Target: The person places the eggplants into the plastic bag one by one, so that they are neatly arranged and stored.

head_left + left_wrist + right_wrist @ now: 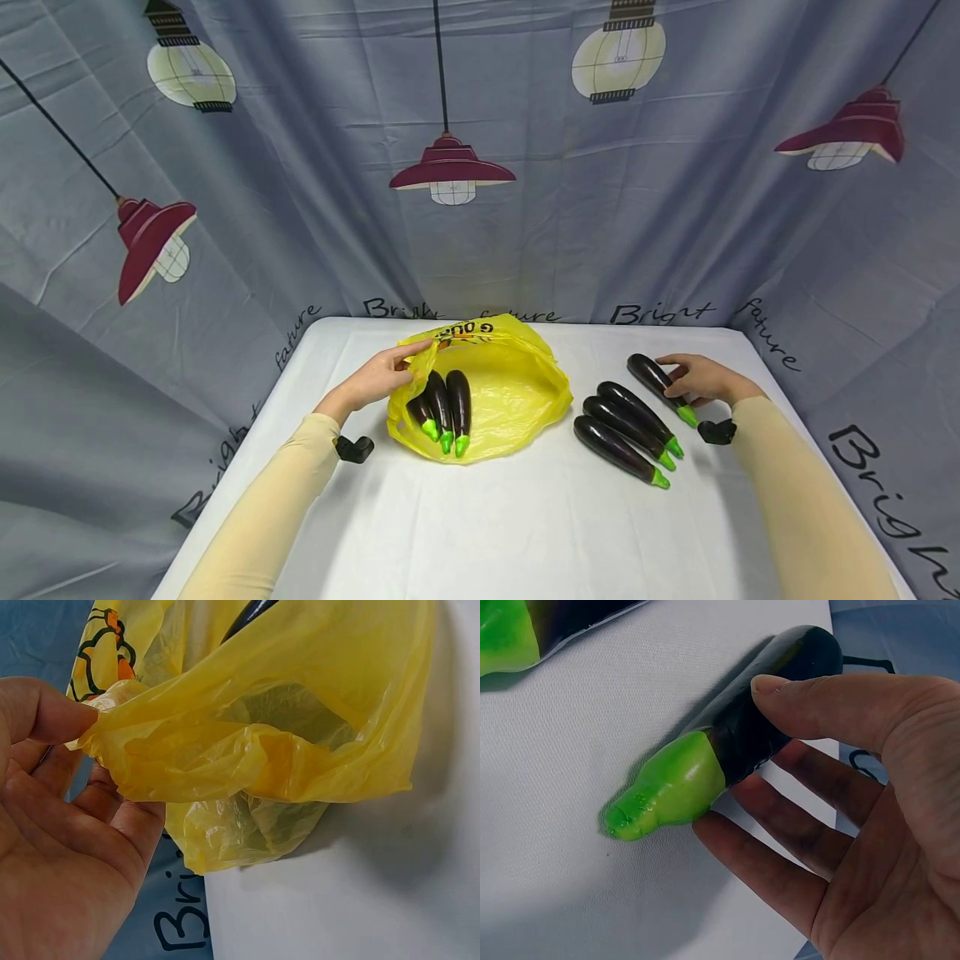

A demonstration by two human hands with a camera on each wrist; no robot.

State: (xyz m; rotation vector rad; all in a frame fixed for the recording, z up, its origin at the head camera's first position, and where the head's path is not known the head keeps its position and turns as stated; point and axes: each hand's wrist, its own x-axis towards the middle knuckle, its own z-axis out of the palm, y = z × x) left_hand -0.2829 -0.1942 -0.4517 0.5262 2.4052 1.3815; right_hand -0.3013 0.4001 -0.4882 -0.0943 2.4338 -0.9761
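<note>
A yellow plastic bag (517,408) lies on the table with its mouth toward me, and three dark eggplants (459,404) with green stem ends rest inside at its left. My left hand (378,379) pinches the bag's rim between thumb and fingers, as the gathered film (187,750) in the left wrist view shows. On the right, my right hand (705,379) holds another eggplant (647,372), thumb across its dark body and fingers along the opposite side. Its green end (679,776) points toward the near side, close over the white cloth.
Three more eggplants (617,450) lie slanted side by side between the bag and my right hand. The white table (480,533) ends at a grey-blue curtain (525,242) printed with lamps, which surrounds its back and sides.
</note>
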